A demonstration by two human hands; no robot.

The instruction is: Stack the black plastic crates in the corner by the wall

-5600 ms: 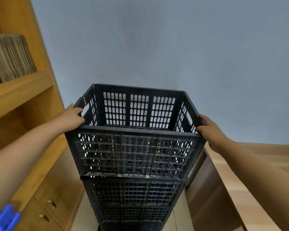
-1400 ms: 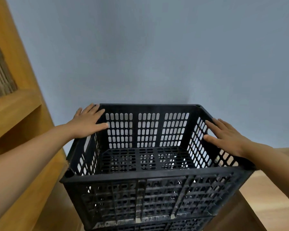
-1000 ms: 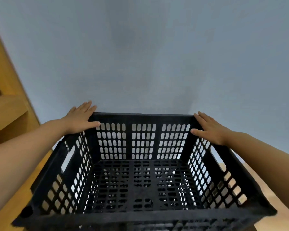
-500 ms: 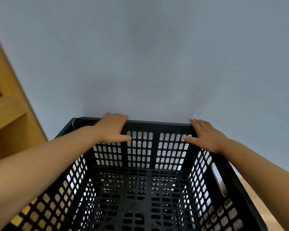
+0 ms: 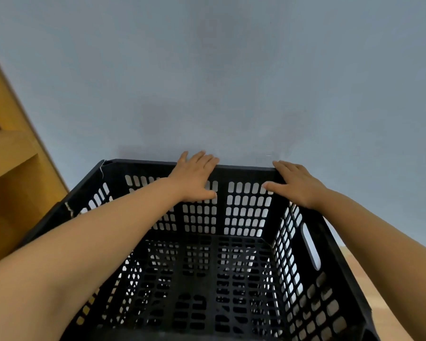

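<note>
Hands lie flat on the far rim of a black plastic crate with slotted walls and a gridded floor (image 5: 244, 271), which fills the lower part of the head view. The left hand (image 5: 194, 178) rests near the middle of that far rim, fingers straight and laid over the top edge with the fingertips against the pale blue-grey painted wall (image 5: 231, 82) behind; its thumb sticks out sideways across the slotted inner face. The right hand (image 5: 298, 185) rests at the far right corner of the crate, fingers likewise extended along the rim and thumb pointing inward over the slots. Neither hand curls round anything; both simply press on the plastic with open palms. Both bare forearms reach in from the lower corners of the view, the left one crossing above the crate's left wall.

The crate sits with its far side just beside or touching the wall; the gap cannot be told. Its inside holds nothing but its own gridded floor, and dark shapes show faintly through the openings beneath. An oblong handle slot (image 5: 311, 244) is cut in the right wall. To the left of the crate stands a yellow-brown wooden shelving unit (image 5: 12, 148), its side panel slanting up the edge of the view. A light wooden surface (image 5: 369, 279) shows at the lower right, beyond the crate's right wall.
</note>
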